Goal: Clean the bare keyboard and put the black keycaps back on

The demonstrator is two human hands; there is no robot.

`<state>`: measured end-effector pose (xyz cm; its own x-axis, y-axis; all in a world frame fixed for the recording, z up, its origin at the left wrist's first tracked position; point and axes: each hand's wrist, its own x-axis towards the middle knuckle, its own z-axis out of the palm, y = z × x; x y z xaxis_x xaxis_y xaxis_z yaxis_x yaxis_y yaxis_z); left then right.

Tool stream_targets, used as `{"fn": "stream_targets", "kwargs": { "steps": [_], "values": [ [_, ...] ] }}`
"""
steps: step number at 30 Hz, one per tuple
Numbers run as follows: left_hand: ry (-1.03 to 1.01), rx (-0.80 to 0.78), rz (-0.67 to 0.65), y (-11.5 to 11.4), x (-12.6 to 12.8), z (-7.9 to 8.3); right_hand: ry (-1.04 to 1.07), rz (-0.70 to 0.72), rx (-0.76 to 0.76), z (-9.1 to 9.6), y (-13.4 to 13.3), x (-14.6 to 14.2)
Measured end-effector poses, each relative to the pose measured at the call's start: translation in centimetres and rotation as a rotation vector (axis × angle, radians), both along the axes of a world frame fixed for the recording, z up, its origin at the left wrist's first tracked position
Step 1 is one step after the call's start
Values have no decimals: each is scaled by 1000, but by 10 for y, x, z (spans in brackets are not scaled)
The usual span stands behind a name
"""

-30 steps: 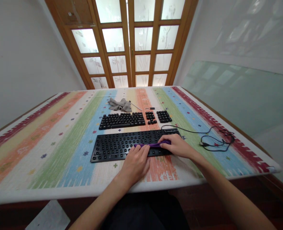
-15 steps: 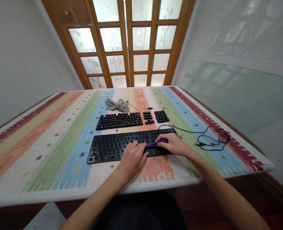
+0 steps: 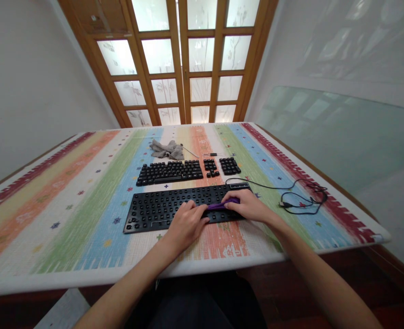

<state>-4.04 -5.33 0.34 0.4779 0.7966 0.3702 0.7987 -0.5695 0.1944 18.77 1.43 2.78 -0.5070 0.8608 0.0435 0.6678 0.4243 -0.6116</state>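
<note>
A black keyboard base (image 3: pixel 160 205), its keycaps off and the switch posts bare, lies on the table before me. Stretched between my two hands just over its right part is a purple cloth (image 3: pixel 217 207). My left hand (image 3: pixel 188 221) is closed on the cloth's left end, with the palm over the base's middle. The other end is pinched in my right hand (image 3: pixel 244 204), below the indicator panel. Parts of the cloth inside both hands are hidden. Behind the base, black keycaps (image 3: pixel 169 172) sit grouped in keyboard order, with a number-pad block (image 3: pixel 229 166) at the right.
A grey rag (image 3: pixel 167 150) lies behind the keycaps, near a thin tool (image 3: pixel 190 151) and a small dark-handled wire piece (image 3: pixel 212 154). The keyboard's cable (image 3: pixel 320 194) coils on the right. A striped tablecloth (image 3: pixel 95 192) covers the table; glazed wooden doors (image 3: pixel 184 68) stand beyond.
My left hand has shifted very slightly left along with its end of the purple cloth. The right hand, the keyboard base and the keycaps look about the same.
</note>
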Motion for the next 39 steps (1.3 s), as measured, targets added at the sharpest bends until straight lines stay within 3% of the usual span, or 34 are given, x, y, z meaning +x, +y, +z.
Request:
{"fn": "stream_targets", "kwargs": {
  "steps": [17,28,39],
  "values": [
    [85,8,-31,3,2,-5,22,-44,-16,-1,2,9],
    [215,-53,-225,7,21,13,21,-155,-10,-3,1,41],
    [230,24,-249,24,29,14,32,-192,-13,-4,-4,43]
  ]
}}
